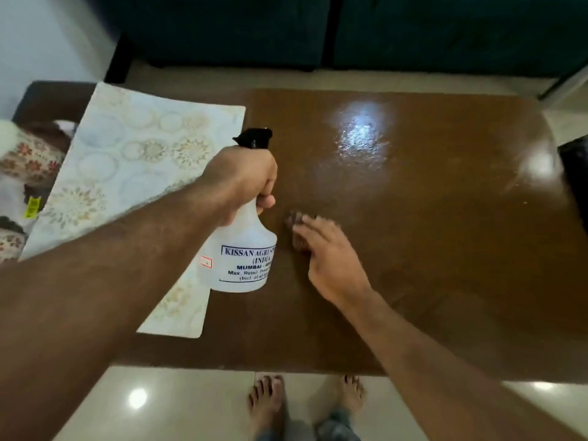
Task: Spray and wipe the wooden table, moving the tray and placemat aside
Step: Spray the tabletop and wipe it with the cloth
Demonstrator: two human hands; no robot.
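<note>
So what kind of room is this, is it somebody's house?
Probably a living room at home. A low wooden table stands on a shiny tiled floor with a dark green sofa behind it, a patterned placemat lies on it, and the person is barefoot.

Your left hand (245,173) grips the neck of the white spray bottle (241,249), lifted over the wooden counter (445,249). Your right hand (331,259) presses a brown cloth (296,230) flat at the bottle's 3 o'clock. The patterned placemat (133,173) lies at 9 o'clock.
</note>
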